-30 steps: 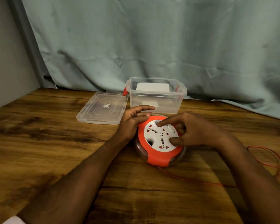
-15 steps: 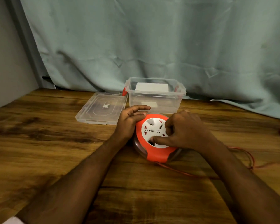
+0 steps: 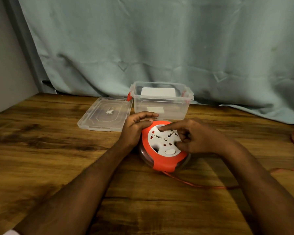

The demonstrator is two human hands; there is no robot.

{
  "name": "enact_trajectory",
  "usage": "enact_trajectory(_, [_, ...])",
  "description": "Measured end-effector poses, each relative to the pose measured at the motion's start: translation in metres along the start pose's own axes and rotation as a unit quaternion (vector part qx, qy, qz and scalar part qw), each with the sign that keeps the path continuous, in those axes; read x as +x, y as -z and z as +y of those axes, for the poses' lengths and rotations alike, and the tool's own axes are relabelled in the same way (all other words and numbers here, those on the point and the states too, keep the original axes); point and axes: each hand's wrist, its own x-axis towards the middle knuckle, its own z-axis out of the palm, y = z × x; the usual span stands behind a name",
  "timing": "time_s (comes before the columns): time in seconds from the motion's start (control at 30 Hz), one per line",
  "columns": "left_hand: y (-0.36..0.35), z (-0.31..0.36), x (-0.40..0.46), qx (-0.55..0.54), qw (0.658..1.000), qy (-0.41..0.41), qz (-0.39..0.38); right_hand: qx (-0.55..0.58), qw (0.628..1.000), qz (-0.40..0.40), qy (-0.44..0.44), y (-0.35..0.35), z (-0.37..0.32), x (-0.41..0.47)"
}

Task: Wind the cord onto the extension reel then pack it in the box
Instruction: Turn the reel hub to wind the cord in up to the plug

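The round extension reel [image 3: 161, 160] lies flat on the wooden table, orange-rimmed with a white socket face. My left hand [image 3: 136, 128] grips its left rim. My right hand [image 3: 195, 136] rests on the white face, with the index fingertip in a recess at the far side and the thumb pressed near the right. The thin orange cord [image 3: 190, 183] leaves the reel's near edge and trails right toward loose loops at the right edge. The clear plastic box [image 3: 161, 106] stands open just behind the reel.
The box's clear lid [image 3: 105, 114] lies flat to the left of the box. A white item shows inside the box at its back. A pale green curtain hangs behind the table; a grey wall closes the left side.
My right hand has swung round on the white face, from the near left to the far side, turning the disc. The loose cord on the right has drawn in. My left hand stays put.
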Motion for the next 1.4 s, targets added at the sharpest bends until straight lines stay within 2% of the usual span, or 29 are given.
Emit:
enact_trajectory(0.17, [0.0, 0.0, -0.001, -0.017, 0.999, -0.002, -0.029, 0.023, 0.999, -0.039, -0.004, 0.004, 0.007, -0.001])
enact_trajectory(0.3, [-0.001, -0.001, 0.0, -0.014, 0.999, -0.001, -0.029, -0.011, 0.999, -0.032, 0.007, 0.006, 0.001, -0.005])
enact_trajectory(0.5, [-0.001, 0.0, -0.001, -0.01, 1.0, -0.004, -0.018, -0.024, 0.999, -0.022, -0.031, 0.007, -0.003, -0.004])
enact_trajectory(0.67, [0.0, -0.001, -0.001, 0.001, 1.0, -0.004, -0.001, -0.113, 0.991, 0.019, -0.066, 0.005, -0.009, -0.003])
enact_trajectory(0.83, [0.0, -0.002, 0.0, -0.005, 1.0, 0.001, 0.011, -0.164, 0.985, 0.045, -0.033, -0.002, -0.013, 0.0])
enact_trajectory(1.1, [0.001, -0.002, 0.0, -0.004, 1.0, -0.001, 0.029, -0.206, 0.972, 0.108, -0.046, -0.013, -0.021, 0.002])
enact_trajectory(1.4, [0.003, -0.002, 0.003, -0.011, 0.999, -0.009, 0.034, -0.193, 0.974, 0.11, -0.049, -0.013, -0.027, 0.003])
